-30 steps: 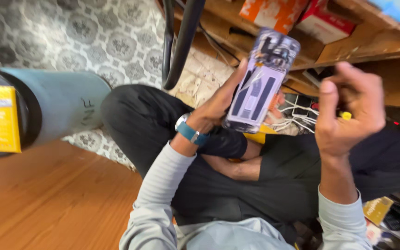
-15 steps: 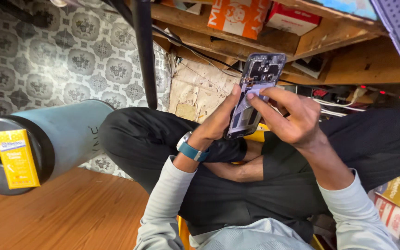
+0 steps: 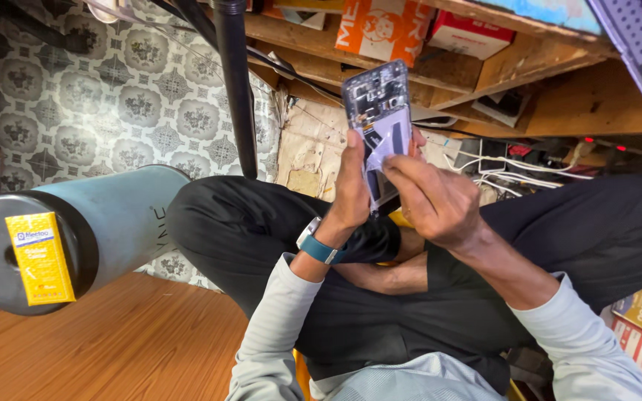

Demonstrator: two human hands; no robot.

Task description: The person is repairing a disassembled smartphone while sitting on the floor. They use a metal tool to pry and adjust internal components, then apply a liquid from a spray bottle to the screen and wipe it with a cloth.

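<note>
An opened phone (image 3: 379, 119) with its back cover off, circuit parts and a pale panel showing, is held upright above my crossed legs in black trousers. My left hand (image 3: 352, 186), with a blue-strapped watch on its wrist, grips the phone's lower left side. My right hand (image 3: 434, 199) lies against the phone's lower right, fingertips pressed on the pale panel. Its lower end is hidden behind both hands.
A blue-grey cylinder (image 3: 105, 223) with a yellow box (image 3: 40, 258) at its dark end lies at left on the wooden floor (image 3: 113, 349). A black pole (image 3: 235, 85) rises behind. Wooden shelves (image 3: 529, 74) carry orange boxes (image 3: 384, 28); white cables (image 3: 499, 174) and patterned flooring (image 3: 98, 104) lie beyond.
The right hand went from open and apart from the phone to resting on it, then slid lower on its back. The phone now stands more upright and higher in view.
</note>
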